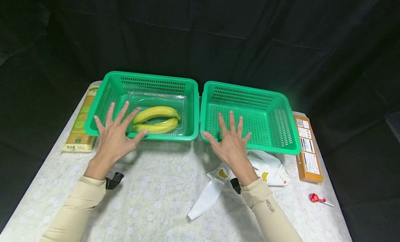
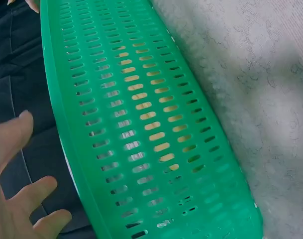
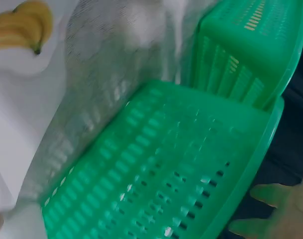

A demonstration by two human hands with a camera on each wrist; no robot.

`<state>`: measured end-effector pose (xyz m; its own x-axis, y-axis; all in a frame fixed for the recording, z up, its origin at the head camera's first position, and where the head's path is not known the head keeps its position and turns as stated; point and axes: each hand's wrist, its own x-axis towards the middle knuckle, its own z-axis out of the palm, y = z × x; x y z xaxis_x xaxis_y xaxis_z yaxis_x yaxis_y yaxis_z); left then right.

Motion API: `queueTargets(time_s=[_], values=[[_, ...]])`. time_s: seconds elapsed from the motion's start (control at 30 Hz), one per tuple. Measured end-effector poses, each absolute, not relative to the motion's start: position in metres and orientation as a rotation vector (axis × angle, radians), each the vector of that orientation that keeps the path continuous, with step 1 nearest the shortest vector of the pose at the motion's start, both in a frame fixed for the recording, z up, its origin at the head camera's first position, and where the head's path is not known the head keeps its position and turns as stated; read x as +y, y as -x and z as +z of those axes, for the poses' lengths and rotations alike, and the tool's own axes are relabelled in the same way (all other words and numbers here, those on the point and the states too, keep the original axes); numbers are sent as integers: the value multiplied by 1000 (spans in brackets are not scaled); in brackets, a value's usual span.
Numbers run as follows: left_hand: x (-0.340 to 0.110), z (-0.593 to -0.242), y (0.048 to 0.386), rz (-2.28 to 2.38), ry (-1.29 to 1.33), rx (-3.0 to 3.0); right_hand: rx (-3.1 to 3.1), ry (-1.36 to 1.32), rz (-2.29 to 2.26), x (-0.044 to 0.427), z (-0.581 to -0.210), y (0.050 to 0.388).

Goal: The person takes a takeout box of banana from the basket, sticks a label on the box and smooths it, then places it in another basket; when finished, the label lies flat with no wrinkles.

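Head view, from the left: a yellow-green packet [image 1: 78,127] marked 500g lay on the pale patterned tablecloth [image 1: 150,186], just beside the left green basket [image 1: 153,76]. Over that basket's near left corner the left hand [image 1: 115,134] was spread wide, fingers apart and holding nothing; whether it touched the rim could not be told. Two bananas [image 1: 156,111] sat inside the basket, in a clear plastic container [image 1: 156,100], right of the fingertips — yellow also showed through the side slots in the left wrist view.

Next stood the right green basket [image 1: 250,88], close beside the first. The right hand [image 1: 231,146] reached over its near rim, fingers extended and splayed, with nothing in its grasp; contact there, too, was unclear. Under that forearm and on either side of it lay white wrapping [image 1: 272,165] printed with bananas. Farther right, an orange box [image 1: 300,167] with white label panels lay near the basket's end, and nearer the person — a red lollipop [image 1: 314,198], its stick pointing right.
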<state>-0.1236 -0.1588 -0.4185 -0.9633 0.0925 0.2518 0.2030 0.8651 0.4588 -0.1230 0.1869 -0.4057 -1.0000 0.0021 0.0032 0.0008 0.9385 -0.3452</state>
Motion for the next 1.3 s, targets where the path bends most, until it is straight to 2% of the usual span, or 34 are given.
queueTargets(time_s=[0.27,0.5,0.8,1.07,1.3], values=[[-173,-425,139,-1000,77,-2546,-2714,-170,949,154,-400,131],[-185,-428,146,-1005,-40,-2682,-2626,-222,1299,108,-403,151],[-185,-427,153,-921,-130,-2811,-2864,-175,1221,70,-413,177],[-181,-427,161,-862,-167,-2910,-3049,59,1299,59,-413,185],[-183,-429,161,-860,-165,-2949,-3103,62,1294,59,-413,185]])
